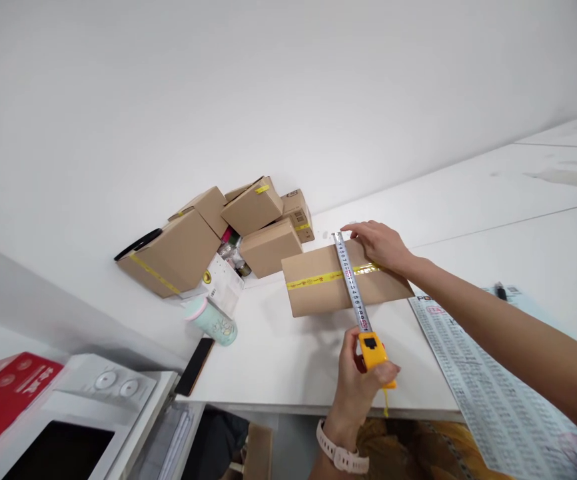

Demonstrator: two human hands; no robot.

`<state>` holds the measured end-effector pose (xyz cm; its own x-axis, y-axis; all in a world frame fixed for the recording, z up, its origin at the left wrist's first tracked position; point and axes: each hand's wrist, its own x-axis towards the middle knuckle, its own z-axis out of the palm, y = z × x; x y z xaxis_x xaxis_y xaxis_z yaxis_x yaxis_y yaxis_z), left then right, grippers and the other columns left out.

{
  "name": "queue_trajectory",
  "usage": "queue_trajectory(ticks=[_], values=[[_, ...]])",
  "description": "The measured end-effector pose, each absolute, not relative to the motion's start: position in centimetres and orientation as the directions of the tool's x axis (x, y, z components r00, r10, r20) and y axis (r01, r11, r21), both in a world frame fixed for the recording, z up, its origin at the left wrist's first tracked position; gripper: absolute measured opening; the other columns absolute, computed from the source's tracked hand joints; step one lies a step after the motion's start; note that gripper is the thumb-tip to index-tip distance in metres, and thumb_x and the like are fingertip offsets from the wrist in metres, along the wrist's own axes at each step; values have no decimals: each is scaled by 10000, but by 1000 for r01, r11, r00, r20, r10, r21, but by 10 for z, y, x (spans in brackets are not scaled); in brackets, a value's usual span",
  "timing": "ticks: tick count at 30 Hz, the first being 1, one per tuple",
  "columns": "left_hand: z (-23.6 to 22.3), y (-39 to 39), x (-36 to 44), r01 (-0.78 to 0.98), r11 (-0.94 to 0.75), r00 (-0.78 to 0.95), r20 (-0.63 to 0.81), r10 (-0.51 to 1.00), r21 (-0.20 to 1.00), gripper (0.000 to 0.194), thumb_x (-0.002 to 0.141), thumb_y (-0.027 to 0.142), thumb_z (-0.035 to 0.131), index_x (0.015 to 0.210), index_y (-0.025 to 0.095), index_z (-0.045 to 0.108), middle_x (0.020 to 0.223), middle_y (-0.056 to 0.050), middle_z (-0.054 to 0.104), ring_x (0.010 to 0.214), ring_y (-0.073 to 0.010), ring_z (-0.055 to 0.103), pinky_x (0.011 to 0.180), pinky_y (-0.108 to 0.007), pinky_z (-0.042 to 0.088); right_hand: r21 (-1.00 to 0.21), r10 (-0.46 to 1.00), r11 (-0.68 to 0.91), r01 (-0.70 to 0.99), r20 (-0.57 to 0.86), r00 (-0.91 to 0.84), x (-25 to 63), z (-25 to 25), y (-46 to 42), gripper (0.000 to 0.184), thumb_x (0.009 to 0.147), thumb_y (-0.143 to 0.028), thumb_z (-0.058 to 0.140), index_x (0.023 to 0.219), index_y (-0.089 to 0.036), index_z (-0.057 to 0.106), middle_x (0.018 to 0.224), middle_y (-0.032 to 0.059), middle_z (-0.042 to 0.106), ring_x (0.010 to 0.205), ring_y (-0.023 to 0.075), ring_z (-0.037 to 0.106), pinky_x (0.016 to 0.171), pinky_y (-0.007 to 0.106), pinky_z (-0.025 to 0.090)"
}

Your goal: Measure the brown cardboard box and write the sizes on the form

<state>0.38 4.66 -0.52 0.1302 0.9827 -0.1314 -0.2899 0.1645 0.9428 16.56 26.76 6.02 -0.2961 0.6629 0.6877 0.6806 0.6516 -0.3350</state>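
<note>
A tape measure [376, 353] with a yellow case is gripped in my left hand [356, 383], below the near edge of a cardboard box [318, 285]. Its silver blade [351, 283] lies extended across the top of the box, crossing a strip of yellow printed tape [313, 281]. At the far edge, my right hand [381, 243] grips the box, palm on its top. The index fingertip is close to the blade's end; whether it touches the blade I cannot tell. Some of those fingers are hidden behind the edge.
Several cardboard boxes [253, 213] are stacked against the wall at left. A mint tumbler [216, 323] and a black flat object [194, 367] lie near the table's left edge. A printed blue mat [473, 360] lies at right with a small black object [500, 291]. A white microwave [98, 400] stands lower left.
</note>
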Motion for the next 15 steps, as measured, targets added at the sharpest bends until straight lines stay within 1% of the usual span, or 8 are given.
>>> queue_trajectory(ticks=[4,8,11,15], values=[[-10,45,10,-342,157,102,-130,986,927,733,540,496,922,1109,200,568,895,9,605,690,-167,695,696,-304,558,-237,634,651,722,692,-345,165,58,271,523,909,-68,400,1308,-276,667,981,67,730,884,243,573,745,349,414],[-15,44,17,-367,165,116,-131,985,916,712,564,487,915,1112,191,571,905,4,606,719,-181,710,717,-314,567,-139,601,661,737,686,-410,165,57,275,550,920,-50,408,1320,-308,682,1024,73,715,879,234,552,750,347,392],[-17,44,20,-377,173,136,-131,982,910,719,571,483,912,1128,189,565,918,-1,605,734,-188,715,728,-320,567,-89,587,669,738,672,-451,165,56,277,538,914,-54,438,1294,-319,711,1066,84,714,912,242,554,751,358,385],[-19,44,25,-368,185,122,-150,981,911,728,570,470,917,1149,200,566,975,-12,603,764,-177,701,737,-309,556,-41,561,665,745,686,-463,165,54,280,523,908,-57,443,1238,-319,752,1064,95,716,913,244,548,740,363,381]])
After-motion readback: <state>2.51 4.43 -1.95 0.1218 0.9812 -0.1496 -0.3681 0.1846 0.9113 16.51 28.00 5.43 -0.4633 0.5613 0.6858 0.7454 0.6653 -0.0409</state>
